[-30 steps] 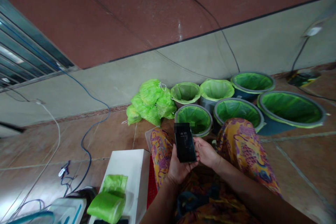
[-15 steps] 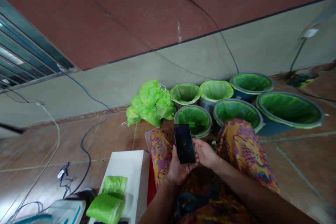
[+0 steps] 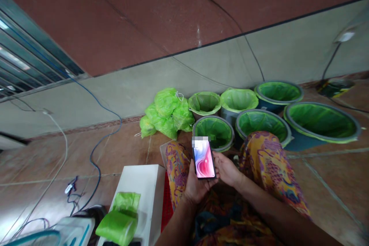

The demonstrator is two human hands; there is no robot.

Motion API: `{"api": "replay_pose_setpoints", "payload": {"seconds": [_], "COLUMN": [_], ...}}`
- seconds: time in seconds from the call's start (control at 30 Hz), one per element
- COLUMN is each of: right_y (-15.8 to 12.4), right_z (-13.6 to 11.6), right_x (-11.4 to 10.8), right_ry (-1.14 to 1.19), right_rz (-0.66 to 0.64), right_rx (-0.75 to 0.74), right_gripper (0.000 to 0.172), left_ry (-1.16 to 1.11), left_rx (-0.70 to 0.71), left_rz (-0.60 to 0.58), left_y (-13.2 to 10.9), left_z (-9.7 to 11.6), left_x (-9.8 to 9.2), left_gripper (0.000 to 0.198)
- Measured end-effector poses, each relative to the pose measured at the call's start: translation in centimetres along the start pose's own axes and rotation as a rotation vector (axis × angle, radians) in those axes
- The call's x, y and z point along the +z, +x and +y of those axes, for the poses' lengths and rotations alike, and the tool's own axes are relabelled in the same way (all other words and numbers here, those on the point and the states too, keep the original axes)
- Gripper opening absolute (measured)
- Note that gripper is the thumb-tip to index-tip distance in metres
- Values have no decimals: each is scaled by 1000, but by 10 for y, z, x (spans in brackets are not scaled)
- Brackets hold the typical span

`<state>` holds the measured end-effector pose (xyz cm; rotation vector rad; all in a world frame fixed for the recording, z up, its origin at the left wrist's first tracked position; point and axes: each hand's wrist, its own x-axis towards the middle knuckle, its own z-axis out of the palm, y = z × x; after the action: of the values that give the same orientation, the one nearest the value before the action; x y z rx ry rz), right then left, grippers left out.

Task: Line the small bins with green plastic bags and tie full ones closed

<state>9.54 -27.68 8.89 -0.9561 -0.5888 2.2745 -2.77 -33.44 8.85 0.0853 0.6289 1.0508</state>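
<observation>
A smartphone [image 3: 204,160] with a lit pink, white and blue screen is held upright over my lap, between my knees. My left hand [image 3: 195,184] wraps round its left side and lower back. At the phone's right edge, the fingers of my right hand [image 3: 227,168] grip its side. Just beyond the phone stands a bin [image 3: 213,132] lined with a green bag. Part of the phone's top is blurred out. Patterned yellow and purple cloth covers my knees [image 3: 265,153].
Several more green-lined bins [image 3: 262,125] stand along the wall. Tied green bags [image 3: 167,113] are heaped left of them. At my left are a white box [image 3: 138,180] with a green roll of bags [image 3: 121,223] on it. A blue cable [image 3: 95,161] crosses the tiled floor.
The phone's screen has gone from dark to lit. Both hands keep their hold in nearly the same place, and the view has shifted slightly.
</observation>
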Motion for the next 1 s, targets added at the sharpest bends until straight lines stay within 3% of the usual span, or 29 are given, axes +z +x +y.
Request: {"api": "replay_pose_setpoints", "payload": {"seconds": [0.17,0.6,0.8,1.0], "right_y": [-6,-17,-15,-10], "right_z": [-2,-8,-5,1], "right_x": [10,19,14,9], "right_ry": [-69,-105,-118,-124], "right_rz": [107,14,-48,-41], "right_rx": [-95,-138,-168,-168], "right_gripper": [33,46,37,53], "left_ry": [-32,-39,-54,-39], "left_rx": [12,16,16,46], "left_rz": [4,35,-10,26], "left_y": [0,-2,-3,-3], "left_z": [-1,0,-1,0], "left_x": [0,1,-1,2], "left_gripper": [70,68,66,61]}}
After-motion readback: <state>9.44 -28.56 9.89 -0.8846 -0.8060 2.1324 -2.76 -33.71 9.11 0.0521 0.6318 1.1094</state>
